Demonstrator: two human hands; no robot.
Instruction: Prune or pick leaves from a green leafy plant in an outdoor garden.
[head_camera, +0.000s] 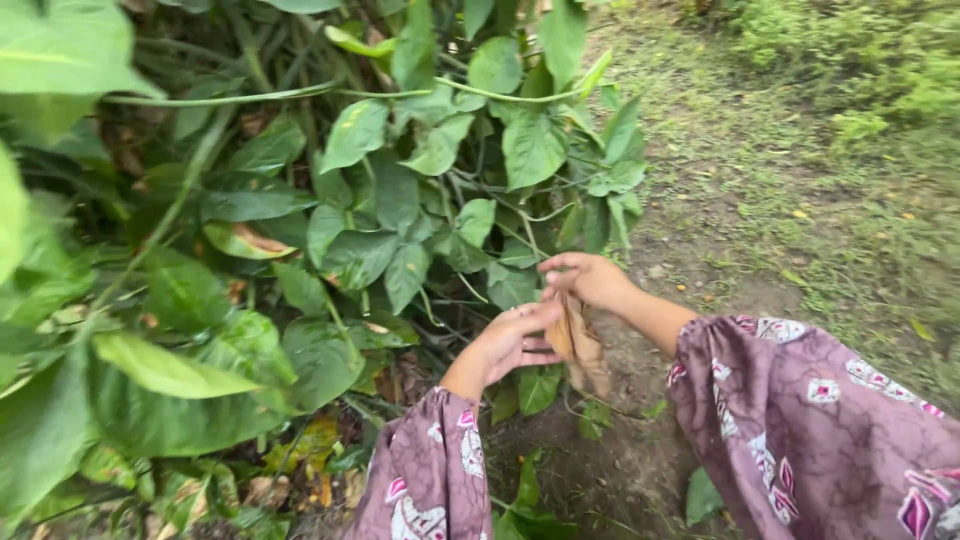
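Note:
A dry brown leaf (580, 345) hangs at the edge of a leafy green plant (400, 200). My right hand (585, 278) pinches the leaf's top, fingers closed on it. My left hand (515, 340) touches the same leaf from the left side, fingers curled against it. Both arms wear mauve patterned sleeves (800, 420).
Broad green leaves (170, 370) and long stems fill the left half of the view. Bare dirt (620, 460) lies below my hands, with grass and scattered fallen leaves (800, 150) to the right. Yellowing leaves (310, 450) lie low near the plant's base.

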